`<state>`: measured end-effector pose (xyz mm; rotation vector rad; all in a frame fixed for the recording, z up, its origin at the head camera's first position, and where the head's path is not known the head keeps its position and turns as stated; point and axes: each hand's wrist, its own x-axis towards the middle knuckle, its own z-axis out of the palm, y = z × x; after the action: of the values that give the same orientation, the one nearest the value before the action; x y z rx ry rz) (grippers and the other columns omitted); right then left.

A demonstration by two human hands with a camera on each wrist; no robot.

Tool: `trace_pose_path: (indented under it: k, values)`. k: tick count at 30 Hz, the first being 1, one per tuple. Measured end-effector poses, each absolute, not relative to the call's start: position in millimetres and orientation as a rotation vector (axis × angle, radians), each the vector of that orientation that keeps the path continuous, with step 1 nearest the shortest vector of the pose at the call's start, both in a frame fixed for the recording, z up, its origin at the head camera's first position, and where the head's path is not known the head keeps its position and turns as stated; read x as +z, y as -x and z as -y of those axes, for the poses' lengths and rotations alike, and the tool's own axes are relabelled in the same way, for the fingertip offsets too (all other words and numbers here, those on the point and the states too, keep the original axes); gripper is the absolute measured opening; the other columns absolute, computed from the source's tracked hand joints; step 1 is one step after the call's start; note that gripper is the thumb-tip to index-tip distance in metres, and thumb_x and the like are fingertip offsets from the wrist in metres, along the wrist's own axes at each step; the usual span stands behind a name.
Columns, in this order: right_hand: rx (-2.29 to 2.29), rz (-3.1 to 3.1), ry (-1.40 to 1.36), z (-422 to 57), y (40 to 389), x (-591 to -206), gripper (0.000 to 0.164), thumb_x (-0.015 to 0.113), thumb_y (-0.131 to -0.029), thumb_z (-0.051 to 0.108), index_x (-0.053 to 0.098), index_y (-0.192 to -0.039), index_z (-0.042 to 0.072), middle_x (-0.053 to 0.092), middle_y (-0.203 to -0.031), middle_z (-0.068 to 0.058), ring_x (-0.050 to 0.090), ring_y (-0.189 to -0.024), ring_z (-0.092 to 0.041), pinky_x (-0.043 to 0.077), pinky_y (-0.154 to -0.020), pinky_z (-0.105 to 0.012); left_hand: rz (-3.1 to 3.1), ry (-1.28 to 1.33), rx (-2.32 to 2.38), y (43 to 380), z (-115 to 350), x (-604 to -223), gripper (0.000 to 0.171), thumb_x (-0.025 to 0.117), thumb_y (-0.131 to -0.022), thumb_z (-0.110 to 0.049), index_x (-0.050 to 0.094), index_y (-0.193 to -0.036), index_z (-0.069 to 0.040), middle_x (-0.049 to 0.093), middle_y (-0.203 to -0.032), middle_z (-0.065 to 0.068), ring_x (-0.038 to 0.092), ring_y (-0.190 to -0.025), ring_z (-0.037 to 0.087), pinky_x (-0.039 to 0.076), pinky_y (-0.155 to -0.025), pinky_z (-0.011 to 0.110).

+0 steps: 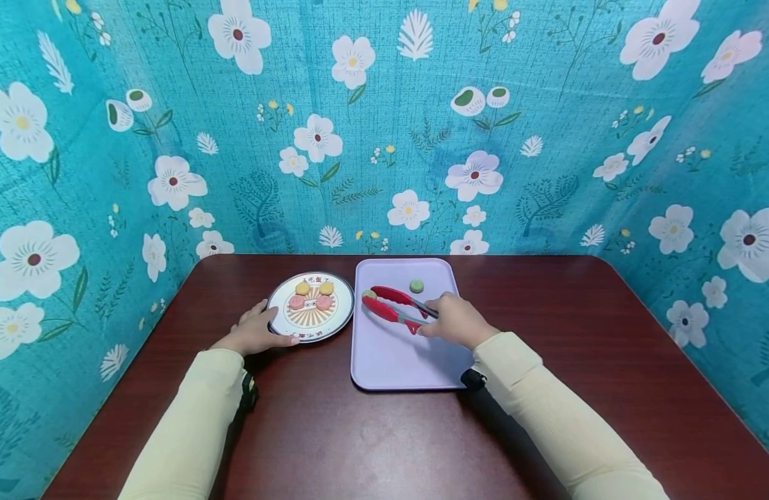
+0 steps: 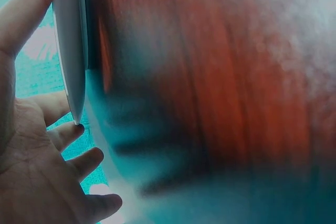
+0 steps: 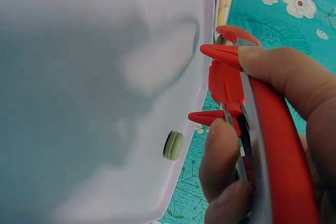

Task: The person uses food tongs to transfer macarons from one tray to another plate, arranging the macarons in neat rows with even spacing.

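My left hand point(image 1: 255, 332) holds the rim of a round white plate point(image 1: 278, 316), thumb along the near side and fingers spread at the left. Two yellow macarons point(image 1: 303, 288) and two pink macarons point(image 1: 296, 302) sit on that plate, which shows edge-on in the left wrist view point(image 2: 71, 45). With my right hand point(image 1: 457, 319) I grip red-headed tongs point(image 1: 387, 311) over a lilac tray point(image 1: 391, 361). Their heads are around a green macaron point(image 1: 368, 294) at the tray's left edge, partly hidden by them. Another green macaron point(image 1: 416, 285) lies near the tray's far side.
Plate and tray stand side by side on a dark red-brown table point(image 1: 334, 430). Behind and at both sides hangs a turquoise flowered cloth point(image 1: 372, 139). Each wrist carries a black device point(image 1: 474, 378).
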<state>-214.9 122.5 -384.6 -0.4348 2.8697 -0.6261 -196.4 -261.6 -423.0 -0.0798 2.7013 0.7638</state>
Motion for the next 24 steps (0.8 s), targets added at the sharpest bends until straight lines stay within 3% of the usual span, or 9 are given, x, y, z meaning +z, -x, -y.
trace_pose_path:
  k: [24]
  values:
    - [-0.646,-2.896,0.495,-118.3,202.8,-375.8,0.055,0.083,-0.075,0.029,0.068,-0.12,0.002,0.062,-0.09,-0.011,0.051,-0.066,-0.017,0.042,-0.054,-0.026,-2.717,0.044,0.76,195.9,261.6,-423.5,0.109,0.074,-0.076,-0.056,0.021,-0.15,0.004,0.006,-0.155,0.029,0.008,-0.137,0.051,0.01,-0.107,0.072]
